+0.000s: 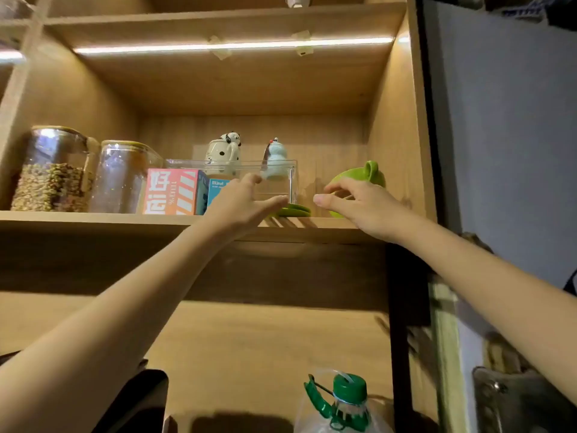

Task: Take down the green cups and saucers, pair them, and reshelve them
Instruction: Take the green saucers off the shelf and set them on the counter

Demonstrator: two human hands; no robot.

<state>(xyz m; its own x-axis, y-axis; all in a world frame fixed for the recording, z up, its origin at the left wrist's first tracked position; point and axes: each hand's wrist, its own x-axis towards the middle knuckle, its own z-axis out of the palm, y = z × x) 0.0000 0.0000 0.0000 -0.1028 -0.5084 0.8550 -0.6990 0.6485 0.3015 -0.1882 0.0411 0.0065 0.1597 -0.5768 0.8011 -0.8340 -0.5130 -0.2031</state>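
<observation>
A green cup [362,175] lies tilted on the wooden shelf [93,218] at the right, its handle pointing up. My right hand [352,204] reaches in over its near side, fingers curved around the cup's rim; how firmly it grips is hard to tell. Green saucers [293,211] lie flat on the shelf between my hands. My left hand [246,203] is stretched out with straight fingers, its tips just left of the saucers and in front of a clear plastic box [281,170]. Part of the saucers is hidden by my left fingers.
Two glass jars [53,173] stand at the shelf's left, then a pink carton [175,192] and a blue box. Ceramic figurines [224,151] sit behind the clear box. A green-capped bottle [346,401] stands below. The cabinet's right wall [396,135] is close to the cup.
</observation>
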